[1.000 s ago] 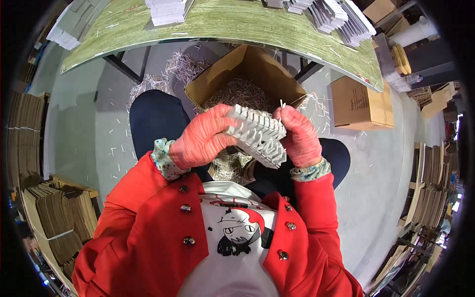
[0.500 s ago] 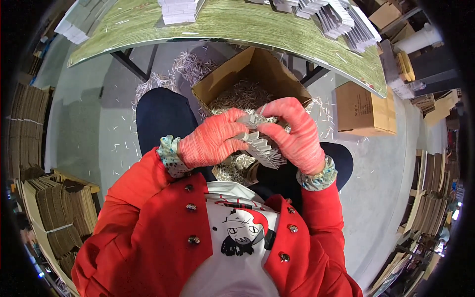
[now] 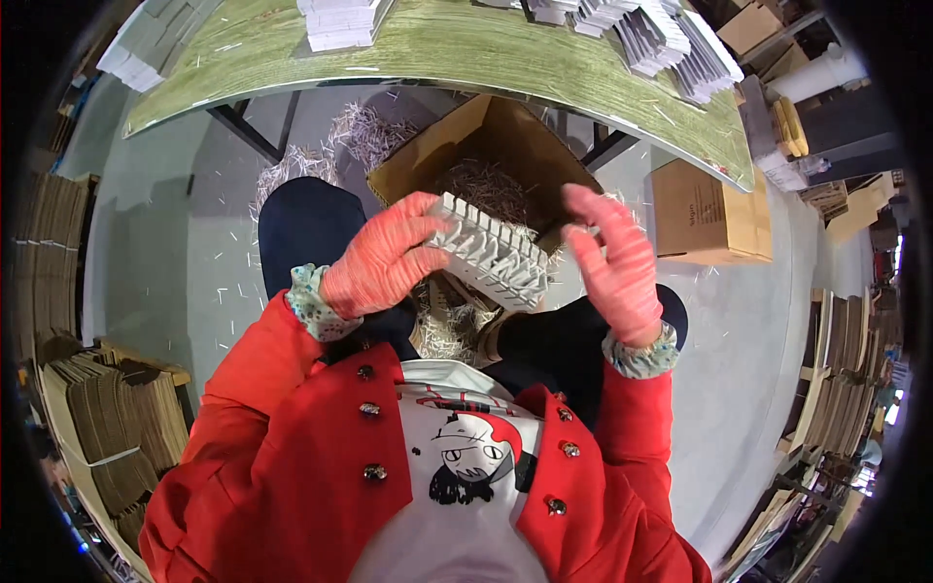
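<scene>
Green table (image 3: 457,49) spans the top, cardboard box (image 3: 432,151) beneath its edge! Right hand (image 3: 620,264) hovers spread and free, while left hand (image 3: 384,260) grips the left end of a notched white stack (image 3: 494,255), just this side of the box.

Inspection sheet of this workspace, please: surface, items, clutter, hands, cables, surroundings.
Surface: green table, wood-grain top, bearing pale stacks.
Items: notched stack of pale pieces, held above the lap.
Clutter: loose strips scattered on the grey floor; more inside the open carton.
Hands: left hand gloved, fingers closed on the stack's left end; right hand gloved, blurred, fingers parted, off the stack.
Cables: nothing seen.
Surroundings: brown carton at right; cardboard bundles at left.
</scene>
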`<act>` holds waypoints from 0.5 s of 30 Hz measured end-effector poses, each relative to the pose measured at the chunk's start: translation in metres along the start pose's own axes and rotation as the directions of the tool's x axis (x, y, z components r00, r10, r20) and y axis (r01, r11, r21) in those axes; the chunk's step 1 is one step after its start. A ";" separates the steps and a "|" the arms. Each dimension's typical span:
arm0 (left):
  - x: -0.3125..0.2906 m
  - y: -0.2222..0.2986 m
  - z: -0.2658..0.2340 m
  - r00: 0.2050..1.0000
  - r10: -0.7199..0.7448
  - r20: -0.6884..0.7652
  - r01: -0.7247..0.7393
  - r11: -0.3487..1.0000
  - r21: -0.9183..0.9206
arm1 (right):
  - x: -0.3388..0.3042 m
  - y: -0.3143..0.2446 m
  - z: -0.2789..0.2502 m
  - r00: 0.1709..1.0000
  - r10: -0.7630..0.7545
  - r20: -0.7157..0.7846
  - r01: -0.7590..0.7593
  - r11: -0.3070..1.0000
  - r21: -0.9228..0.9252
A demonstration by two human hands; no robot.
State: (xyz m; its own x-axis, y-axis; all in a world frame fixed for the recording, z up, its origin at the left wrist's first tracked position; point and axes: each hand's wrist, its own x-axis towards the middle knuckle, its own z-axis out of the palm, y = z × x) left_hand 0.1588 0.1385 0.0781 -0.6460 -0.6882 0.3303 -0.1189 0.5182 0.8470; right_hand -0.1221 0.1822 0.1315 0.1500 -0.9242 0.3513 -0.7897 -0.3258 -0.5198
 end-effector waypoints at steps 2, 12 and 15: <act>0.002 0.002 -0.003 1.000 -0.012 0.008 0.013 1.000 -0.018 | 0.001 -0.008 -0.002 0.993 -0.020 0.118 -0.013 0.963 0.269; 0.012 0.021 -0.028 0.996 -0.089 0.006 0.089 0.980 -0.180 | 0.031 -0.042 -0.003 0.892 -0.018 0.451 -0.141 0.938 0.316; 0.010 0.019 -0.049 0.990 -0.142 -0.010 0.137 0.964 -0.228 | 0.052 -0.060 -0.003 0.874 -0.016 0.486 -0.161 0.934 0.320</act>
State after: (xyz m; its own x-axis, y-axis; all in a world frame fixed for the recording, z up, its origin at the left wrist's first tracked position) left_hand 0.1866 0.1167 0.1181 -0.6151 -0.7599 0.2103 -0.0306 0.2895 0.9567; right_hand -0.0692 0.1539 0.1834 0.4330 -0.8992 -0.0635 -0.5710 -0.2191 -0.7912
